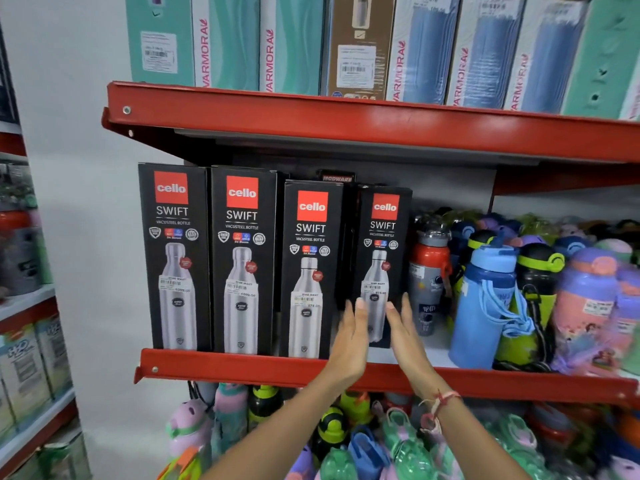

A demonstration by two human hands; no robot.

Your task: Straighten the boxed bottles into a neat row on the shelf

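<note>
Several black Cello Swift bottle boxes stand upright on the red middle shelf [242, 370]. Two tall ones, the far-left box [173, 258] and the second box [244, 261], stand flush at the front edge. The third box [310, 268] is shorter. The smallest, fourth box [382, 251] sits further back, with a dark gap on its left. My left hand [351, 336] is flat and open at the fourth box's lower left. My right hand [403, 327] is open at its lower right. Both palms face inward on either side of the box; contact is unclear.
Loose plastic bottles crowd the shelf to the right, the nearest an orange-lidded one [429, 271] and a blue one [485, 306]. The upper red shelf [346, 123] holds tall Varmora boxes. More bottles [346, 441] fill the space below. A white wall is at left.
</note>
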